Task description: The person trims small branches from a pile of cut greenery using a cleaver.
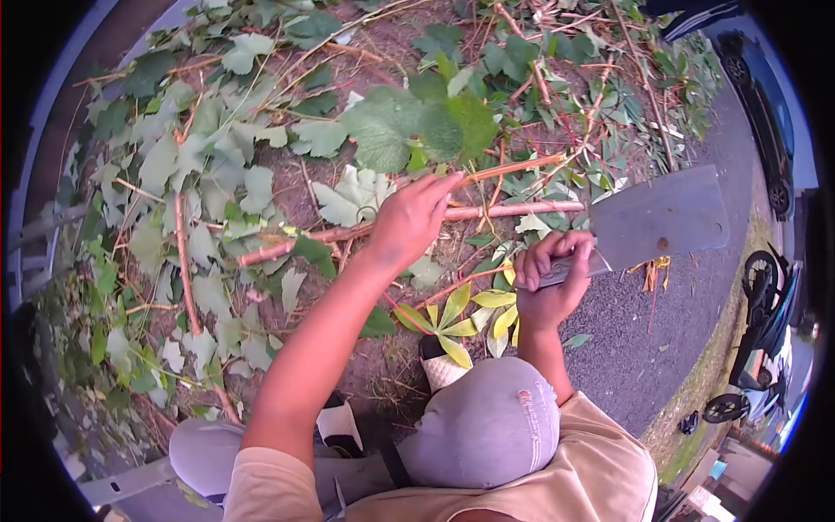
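A broad cleaver (661,213) with a metal blade points to the right, its handle wrapped by the fingers of my right hand (557,265). My left hand (413,217) is closed on an orange-brown branch (513,169) that sticks out to the right of my fingers. Just below that branch, a thicker reddish stick (522,209) runs across, left of the blade. Large green leaves (383,126) lie above my left hand. Yellow-green leaves (457,313) are beneath my right hand, near my knee.
Cut branches and leaves (187,252) cover the soil on the left and at the top. Asphalt (626,339) lies to the right. A motorcycle (761,335) and a dark car (757,113) stand at the far right. My shoe (442,367) is below the yellow leaves.
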Available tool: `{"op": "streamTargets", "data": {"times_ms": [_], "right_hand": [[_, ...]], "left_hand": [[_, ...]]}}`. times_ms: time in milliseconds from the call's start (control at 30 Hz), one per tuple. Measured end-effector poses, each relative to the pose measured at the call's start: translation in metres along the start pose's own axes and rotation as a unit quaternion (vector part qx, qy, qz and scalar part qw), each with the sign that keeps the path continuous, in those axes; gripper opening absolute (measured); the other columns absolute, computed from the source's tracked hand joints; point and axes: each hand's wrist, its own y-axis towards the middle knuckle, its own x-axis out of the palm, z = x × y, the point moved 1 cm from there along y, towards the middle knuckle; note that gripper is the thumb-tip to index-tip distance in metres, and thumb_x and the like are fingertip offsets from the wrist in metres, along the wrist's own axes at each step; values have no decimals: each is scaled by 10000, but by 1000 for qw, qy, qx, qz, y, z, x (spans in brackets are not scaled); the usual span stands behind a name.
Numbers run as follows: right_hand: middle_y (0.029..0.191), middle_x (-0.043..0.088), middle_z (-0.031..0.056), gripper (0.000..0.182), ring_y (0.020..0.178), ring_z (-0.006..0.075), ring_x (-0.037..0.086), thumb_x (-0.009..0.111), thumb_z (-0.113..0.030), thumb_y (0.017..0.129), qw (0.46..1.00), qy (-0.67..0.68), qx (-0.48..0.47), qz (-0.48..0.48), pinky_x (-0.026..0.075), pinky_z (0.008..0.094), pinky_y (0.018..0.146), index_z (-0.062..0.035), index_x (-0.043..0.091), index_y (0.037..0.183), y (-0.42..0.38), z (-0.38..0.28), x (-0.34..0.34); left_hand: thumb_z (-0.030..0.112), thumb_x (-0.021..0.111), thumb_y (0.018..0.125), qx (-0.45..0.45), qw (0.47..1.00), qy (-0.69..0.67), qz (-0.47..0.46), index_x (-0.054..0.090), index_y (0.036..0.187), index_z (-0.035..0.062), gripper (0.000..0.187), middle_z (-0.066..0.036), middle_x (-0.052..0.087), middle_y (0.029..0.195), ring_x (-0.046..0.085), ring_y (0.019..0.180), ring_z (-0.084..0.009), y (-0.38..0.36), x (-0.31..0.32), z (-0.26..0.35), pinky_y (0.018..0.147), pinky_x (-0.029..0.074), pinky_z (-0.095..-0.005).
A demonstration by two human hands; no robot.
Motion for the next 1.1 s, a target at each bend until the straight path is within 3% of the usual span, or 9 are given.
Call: {"op": "streamTargets", "data": {"times_ms": [200,367,433,633,733,833,1000,1067,1100], "right_hand": [[660,417,42,308,431,105,358,476,-363,1136,994,-31,106,26,360,266,433,-86,451,1004,-7,14,-5],[646,402,34,301,415,98,330,505,-350,1126,981,-112,158,21,316,261,405,-93,452,980,-9,38,-14],[651,426,38,291,426,105,349,533,-330,1117,975,-145,168,10,309,264,410,-77,463,991,-13,53,-17],[704,462,-21,246,517,60,405,599,-272,1101,935,-182,297,-60,335,248,430,-67,535,980,-21,64,-28],[713,468,-42,219,540,43,393,611,-256,1099,935,-193,289,-64,323,231,452,-67,551,1008,-22,54,-27],[717,452,-42,212,569,40,388,597,-257,1104,952,-162,245,-82,299,233,468,-45,581,1101,-26,41,-21],[702,466,-37,221,574,55,405,595,-221,1094,966,-162,117,-163,333,253,509,-16,608,1177,-30,70,-26],[695,468,-35,170,562,59,403,543,-176,1109,933,-308,80,-167,328,248,512,-71,553,975,-43,128,-62],[664,456,-44,262,515,61,379,603,-237,1091,911,-336,145,-189,298,256,469,-120,502,880,-50,174,-102]], "left_hand": [[133,716,948,-67,980,135,-132,579,1447,66,522,-170,590,1432,571,1324,-389,-74,32,-84,1150,442,-510],[147,734,933,-58,981,165,-87,591,1423,62,517,-156,609,1378,577,1314,-368,-101,13,-96,1135,455,-492],[152,736,931,-143,972,171,-78,604,1391,53,489,-152,640,1310,603,1265,-368,-103,14,-106,1111,468,-486],[89,650,947,-133,936,297,-137,600,1366,63,423,-157,664,1289,627,1263,-354,-101,34,-118,1101,458,-503],[66,543,988,-125,935,313,-112,595,1363,69,378,-178,663,1314,660,1232,-353,-104,40,-112,1117,439,-516],[13,535,948,-166,924,287,-189,547,1444,74,499,-170,655,1345,708,1171,-336,-103,38,-94,1100,470,-499],[37,491,969,-151,934,272,-176,473,1485,20,517,-217,670,1293,726,1078,-396,-117,48,-105,903,581,-537],[49,474,974,-129,943,260,-164,455,1498,22,525,-231,677,1268,732,1036,-417,-119,53,-106,882,584,-540],[49,478,971,-136,932,278,-186,441,1506,20,537,-233,686,1241,739,1011,-414,-117,53,-107,858,592,-534]]}}
